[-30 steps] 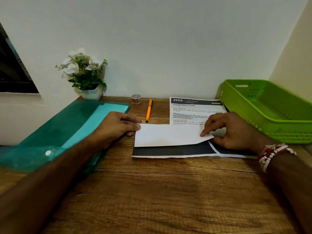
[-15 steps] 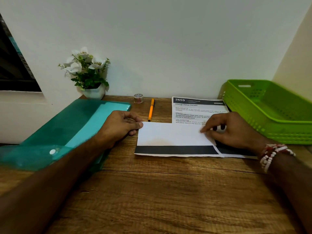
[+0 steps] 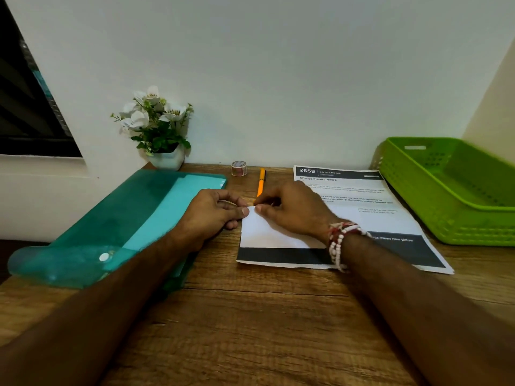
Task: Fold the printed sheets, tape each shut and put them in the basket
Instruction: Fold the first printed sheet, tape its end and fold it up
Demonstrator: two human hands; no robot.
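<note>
A folded printed sheet lies on the wooden desk, white back up, with a black printed strip along its near edge. My left hand pinches its top left corner, thumb on top. My right hand has curled fingers that meet the same corner along the sheet's far edge, close to my left thumb. A second printed sheet, headed 2659, lies flat partly under the folded one. The green basket stands at the right, and nothing shows inside it. A small tape roll stands by the wall.
An orange pen lies behind my hands. A teal plastic folder covers the desk's left side, partly under my left forearm. A white pot of flowers stands at the back left. Bare wooden desk stretches toward me.
My right hand has slid left along the folded sheet's far edge, from its right end to the top left corner. My left hand has stayed on that corner.
</note>
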